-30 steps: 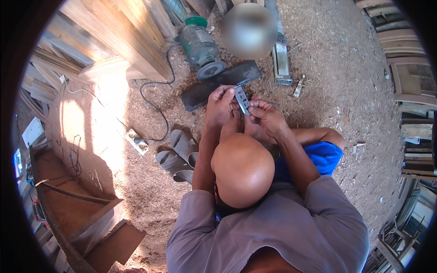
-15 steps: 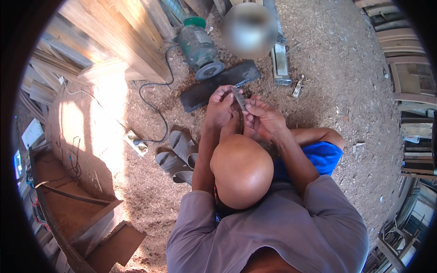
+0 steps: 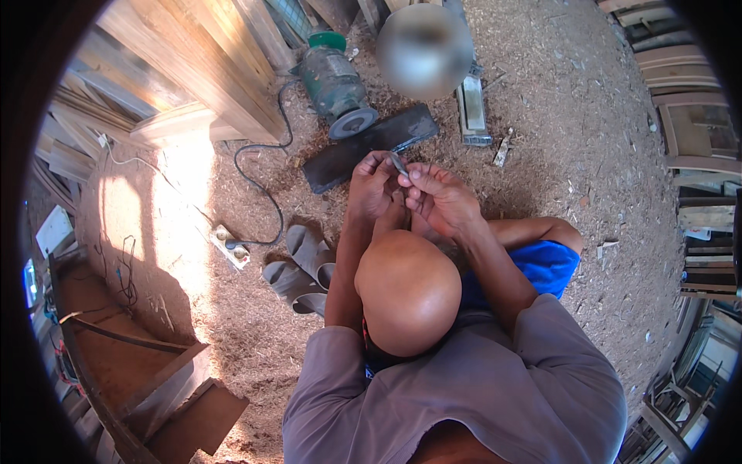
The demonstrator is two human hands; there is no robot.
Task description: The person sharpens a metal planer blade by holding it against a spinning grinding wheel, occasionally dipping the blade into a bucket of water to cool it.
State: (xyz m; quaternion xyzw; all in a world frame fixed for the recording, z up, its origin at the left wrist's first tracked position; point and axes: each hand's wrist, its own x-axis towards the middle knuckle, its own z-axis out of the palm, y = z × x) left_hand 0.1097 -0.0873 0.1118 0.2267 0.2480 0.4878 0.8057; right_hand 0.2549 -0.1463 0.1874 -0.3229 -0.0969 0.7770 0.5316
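Between my two hands is a small, thin grey piece (image 3: 399, 164), flat and metal-looking; its exact kind is too small to make out. My left hand (image 3: 371, 187) pinches it at the far end with thumb and fingertips. The thumb and fingers of my right hand (image 3: 442, 199) close on its near end. Both hands are above my foot, just beyond my bent knee (image 3: 410, 290). Past the hands, a dark rectangular slab (image 3: 332, 167) lies on the ground, near the disc of a green motor grinder (image 3: 332, 81).
A black cord (image 3: 267, 185) curves to a socket block (image 3: 230, 246). Grey slippers (image 3: 297, 267) lie left of my leg. A narrow block with a pale top (image 3: 473, 108) is ahead right. Wood planks (image 3: 201, 54) lean at the far left, and a broken wooden cabinet (image 3: 124, 363) stands at the left.
The grey piece has turned between my fingers, from its flat side to a narrower edge. My right hand has shifted slightly left, closer to my left hand.
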